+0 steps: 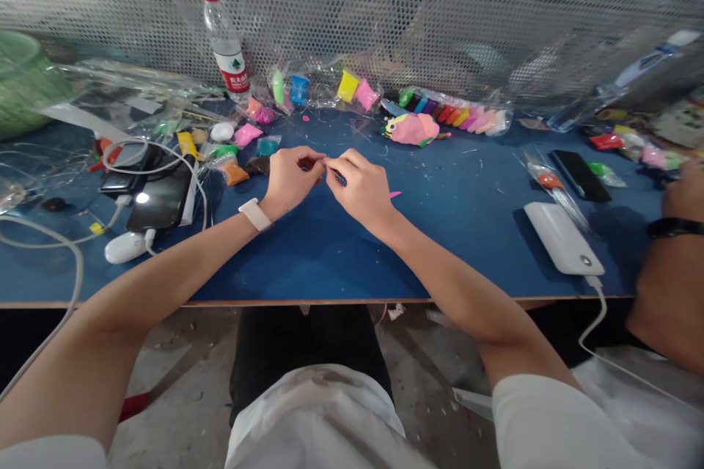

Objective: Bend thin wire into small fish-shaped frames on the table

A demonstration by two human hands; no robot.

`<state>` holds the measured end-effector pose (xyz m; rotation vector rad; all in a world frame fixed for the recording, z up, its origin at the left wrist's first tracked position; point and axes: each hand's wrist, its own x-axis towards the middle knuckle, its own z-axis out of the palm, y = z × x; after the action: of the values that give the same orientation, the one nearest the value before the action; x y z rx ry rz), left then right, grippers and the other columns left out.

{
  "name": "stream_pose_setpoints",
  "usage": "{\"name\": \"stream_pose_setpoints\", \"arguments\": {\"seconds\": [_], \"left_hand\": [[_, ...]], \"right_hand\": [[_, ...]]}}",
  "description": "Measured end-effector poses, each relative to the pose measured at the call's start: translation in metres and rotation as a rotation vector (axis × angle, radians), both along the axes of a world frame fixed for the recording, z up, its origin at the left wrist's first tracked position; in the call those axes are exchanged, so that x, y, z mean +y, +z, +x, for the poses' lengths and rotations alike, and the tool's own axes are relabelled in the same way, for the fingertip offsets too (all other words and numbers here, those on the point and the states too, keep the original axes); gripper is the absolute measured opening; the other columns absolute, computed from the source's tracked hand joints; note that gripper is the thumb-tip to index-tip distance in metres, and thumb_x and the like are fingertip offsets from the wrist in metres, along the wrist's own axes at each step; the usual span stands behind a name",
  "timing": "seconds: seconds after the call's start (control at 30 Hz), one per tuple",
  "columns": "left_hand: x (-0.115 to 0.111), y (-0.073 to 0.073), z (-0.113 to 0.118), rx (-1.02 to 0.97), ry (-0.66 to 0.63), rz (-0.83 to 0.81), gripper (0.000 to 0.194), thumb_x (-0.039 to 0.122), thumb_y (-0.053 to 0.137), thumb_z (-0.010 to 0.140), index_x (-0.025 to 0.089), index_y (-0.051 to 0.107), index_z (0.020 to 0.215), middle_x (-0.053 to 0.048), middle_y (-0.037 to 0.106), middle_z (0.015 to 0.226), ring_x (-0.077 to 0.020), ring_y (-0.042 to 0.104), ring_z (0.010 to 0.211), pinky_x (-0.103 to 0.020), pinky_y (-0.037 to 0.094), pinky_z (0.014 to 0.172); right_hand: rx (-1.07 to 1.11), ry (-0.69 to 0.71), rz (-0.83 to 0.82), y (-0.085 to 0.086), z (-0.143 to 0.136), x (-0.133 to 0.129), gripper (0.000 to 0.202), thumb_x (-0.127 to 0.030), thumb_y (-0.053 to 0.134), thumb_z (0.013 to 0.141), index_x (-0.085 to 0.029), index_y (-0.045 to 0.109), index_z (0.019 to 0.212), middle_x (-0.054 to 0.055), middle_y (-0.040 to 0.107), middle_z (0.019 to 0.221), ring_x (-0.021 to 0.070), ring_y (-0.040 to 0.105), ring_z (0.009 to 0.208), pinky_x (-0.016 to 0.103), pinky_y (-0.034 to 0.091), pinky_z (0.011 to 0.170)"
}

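Purplish scrap [324, 160], tiny and too small to identify, sits where the fingertips of the left hand [292, 177] and right hand [358, 185] meet above the blue worktop [330, 256]; each grip is pinched on it. A pink sliver [394, 194] lies just beside the right hand. Beyond that hand is a pink clay figure [413, 130] with a yellow face. An orange clay packet [234, 173] lies near the left hand, and a red-capped bottle [224, 47] stands upright behind, near the perforated metal screen [330, 0].
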<state>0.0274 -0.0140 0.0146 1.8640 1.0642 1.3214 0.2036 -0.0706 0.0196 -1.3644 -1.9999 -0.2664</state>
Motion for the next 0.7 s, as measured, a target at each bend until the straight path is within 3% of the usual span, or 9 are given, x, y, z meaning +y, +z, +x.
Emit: {"name": "stream_pose_setpoints", "arguments": {"seconds": [0.27, 0.5, 0.7], "left_hand": [[0.0, 0.005, -0.007, 0.092, -0.028, 0.05, 0.016, 0.019, 0.073, 0.091, 0.023, 0.088, 0.089, 0.0, 0.08, 0.07, -0.0169, 0.076, 0.063, -0.029, 0.061, 0.068], [-0.002, 0.004, -0.007, 0.146, 0.0, 0.096, 0.014, 0.023, 0.074, 0.089, 0.023, 0.088, 0.09, -0.004, 0.083, 0.079, -0.0212, 0.079, 0.079, -0.031, 0.061, 0.072], [-0.001, 0.002, -0.008, 0.213, 0.016, 0.204, 0.013, 0.021, 0.074, 0.09, 0.023, 0.086, 0.087, -0.004, 0.083, 0.084, -0.02, 0.075, 0.076, -0.034, 0.061, 0.078]], "right_hand": [[0.187, 0.078, -0.027, 0.002, 0.009, 0.003, 0.024, -0.019, 0.066, 0.114, -0.019, 0.09, 0.116, 0.007, 0.082, 0.103, 0.0185, 0.077, 0.088, 0.031, 0.059, 0.082], [0.311, 0.13, -0.069, 0.002, 0.013, 0.005, 0.022, -0.02, 0.067, 0.111, -0.02, 0.089, 0.113, 0.008, 0.082, 0.101, 0.0204, 0.077, 0.089, 0.034, 0.065, 0.085], [0.376, 0.162, -0.124, 0.004, 0.017, 0.006, 0.014, -0.021, 0.076, 0.105, -0.019, 0.089, 0.109, 0.007, 0.085, 0.1, 0.0196, 0.077, 0.082, 0.035, 0.066, 0.085]]}}
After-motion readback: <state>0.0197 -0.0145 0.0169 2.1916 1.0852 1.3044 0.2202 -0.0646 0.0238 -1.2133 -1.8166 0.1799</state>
